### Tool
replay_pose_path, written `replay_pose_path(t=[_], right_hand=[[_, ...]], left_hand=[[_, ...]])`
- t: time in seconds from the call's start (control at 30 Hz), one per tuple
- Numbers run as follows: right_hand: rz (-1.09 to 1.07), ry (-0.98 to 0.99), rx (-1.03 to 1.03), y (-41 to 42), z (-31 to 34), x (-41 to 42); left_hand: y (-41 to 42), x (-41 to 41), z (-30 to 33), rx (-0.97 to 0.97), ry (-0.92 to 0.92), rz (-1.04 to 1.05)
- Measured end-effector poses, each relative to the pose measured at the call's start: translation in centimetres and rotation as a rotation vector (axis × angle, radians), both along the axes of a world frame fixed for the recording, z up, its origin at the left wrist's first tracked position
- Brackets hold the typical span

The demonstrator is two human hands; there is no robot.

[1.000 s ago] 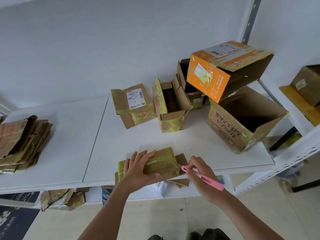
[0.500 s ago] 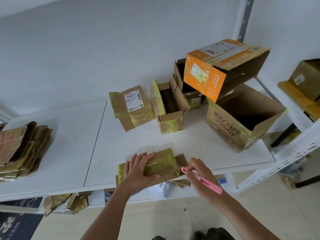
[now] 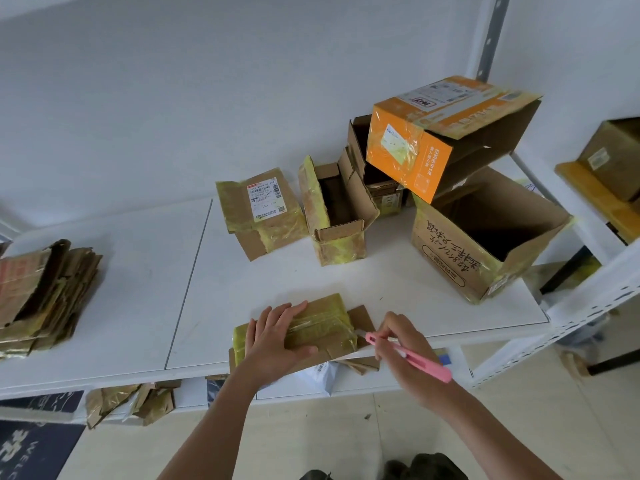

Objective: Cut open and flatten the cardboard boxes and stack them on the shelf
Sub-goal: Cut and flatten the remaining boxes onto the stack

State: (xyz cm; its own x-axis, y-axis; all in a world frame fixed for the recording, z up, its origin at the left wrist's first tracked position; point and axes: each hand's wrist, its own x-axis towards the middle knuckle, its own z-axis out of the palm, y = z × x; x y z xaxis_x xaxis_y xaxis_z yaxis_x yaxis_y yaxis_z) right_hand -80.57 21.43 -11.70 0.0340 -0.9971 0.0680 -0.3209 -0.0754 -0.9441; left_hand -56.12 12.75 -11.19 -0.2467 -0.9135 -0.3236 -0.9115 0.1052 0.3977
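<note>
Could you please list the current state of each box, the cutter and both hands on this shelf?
Taped box: lying at the shelf's front edge, taped, end flap open.
Left hand: presses flat on the taped box.
Right hand: grips the pink cutter, tip at the box's right end.
Labelled box: closed, taped.
Small box: open.
Large brown box: open, tilted.
Orange box: open, resting on other boxes.
Flattened stack: piled at left.

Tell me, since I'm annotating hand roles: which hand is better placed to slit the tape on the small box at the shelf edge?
The right hand: it grips the pink cutter, whose tip sits at the small taped box's right end. The left hand lies across the box top, steadying it.
</note>
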Motion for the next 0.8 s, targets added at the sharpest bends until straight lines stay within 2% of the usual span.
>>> replay_pose_path(t=[0.1,0.13,0.2,0.3,0.4,0.47,0.53,0.6,0.63,0.73,0.8], right_hand=[[-0.126,0.025,-0.08,-2.1,1.1,-0.9],[-0.186,0.141,-0.136,-3.2,1.0,-1.2],[-0.29,0.502,-0.201,-5.3,0.5,-1.9],[-0.334,0.829,-0.039,-7.7,-0.6,-3.2],[-0.293,0.945,0.187,-9.3,-0.9,-4.3],[-0.303,0.895,0.265,-9.3,-0.7,-4.0],[-0.361,0.773,0.176,-8.4,-0.3,-2.7],[-0.289,0.573,0.061,-6.8,0.0,-0.3],[-0.209,0.43,0.069,-6.1,0.2,1.1],[-0.036,0.016,0.298,-5.0,0.9,4.7],[-0.028,-0.179,0.415,-5.2,1.1,6.2]], left_hand=[[-0.1,-0.3,0.1,-0.012,-0.01,0.016],[-0.1,-0.4,0.1,-0.021,-0.012,0.023],[-0.2,-0.4,0.3,-0.036,-0.024,0.044],[-0.5,-0.7,0.5,-0.045,-0.037,0.1],[-0.5,-1.2,0.3,-0.084,-0.027,0.187],[-0.4,-1.4,0.2,-0.109,-0.039,0.246],[-0.3,-1.7,0.1,-0.116,-0.064,0.306],[-0.4,-1.9,0.3,-0.1,-0.1,0.371],[-0.5,-2.0,0.5,-0.085,-0.125,0.4],[-0.7,-1.7,1.3,-0.058,-0.155,0.43],[-0.6,-1.0,2.0,-0.008,0.052,0.479]])
